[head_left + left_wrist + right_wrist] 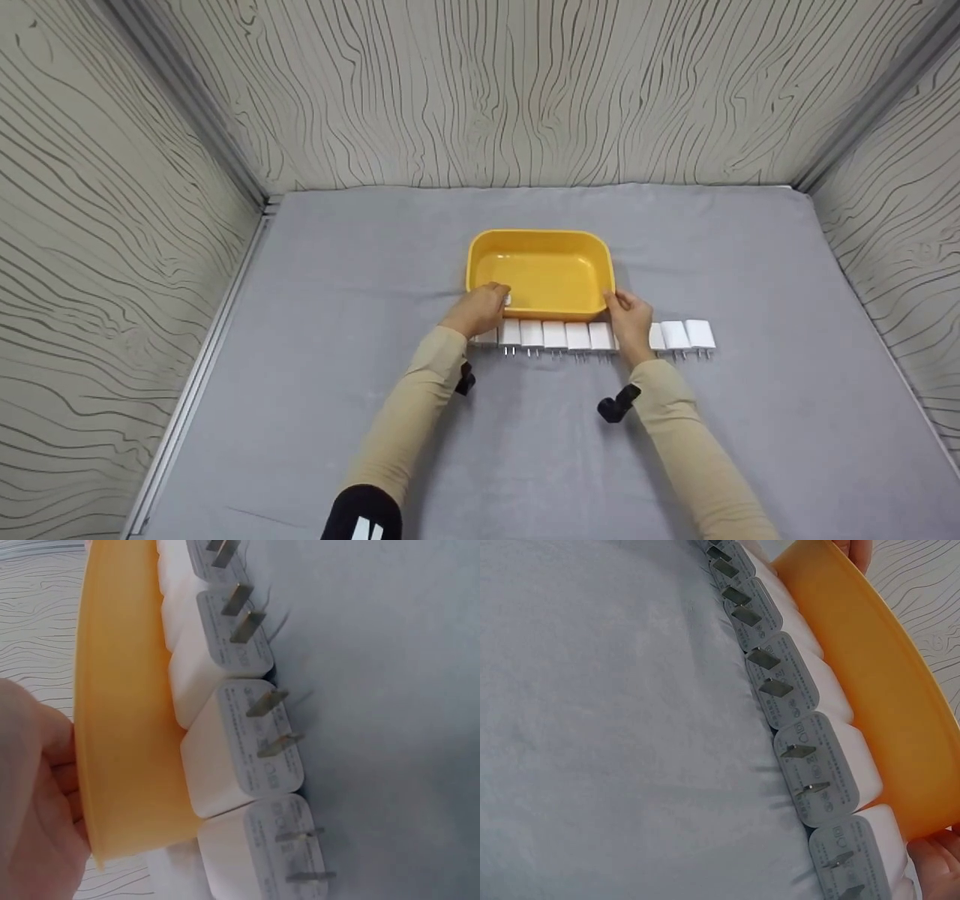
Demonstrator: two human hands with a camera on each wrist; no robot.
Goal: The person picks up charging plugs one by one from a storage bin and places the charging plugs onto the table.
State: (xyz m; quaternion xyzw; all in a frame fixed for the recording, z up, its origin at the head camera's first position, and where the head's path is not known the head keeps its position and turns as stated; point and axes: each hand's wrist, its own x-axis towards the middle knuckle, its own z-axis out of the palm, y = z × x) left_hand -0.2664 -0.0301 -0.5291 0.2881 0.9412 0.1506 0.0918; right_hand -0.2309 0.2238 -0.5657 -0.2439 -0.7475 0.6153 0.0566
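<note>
A yellow plastic basin [544, 274] lies on the grey cloth, its inside facing up. My left hand [480, 309] grips the front left part of its rim, fingers reaching over to the inner side. A small white spot shows beside those fingertips; what it is I cannot tell. At the front right corner, my right hand [631, 319] pinches the rim between thumb and fingers. Along the basin's front wall runs a row of white charger plugs [553, 335], side by side, metal prongs toward me. Both forearms partly cover the row. In the left wrist view, one plug [240, 750] sits close against the basin wall.
Grey cloth [360, 315] covers the table around the basin. Plugs at the row's right end [700, 334] extend past my right hand. Wood-patterned panels [480, 90] stand at the back and both sides. Black wrist mounts [619, 403] hang from the wrists.
</note>
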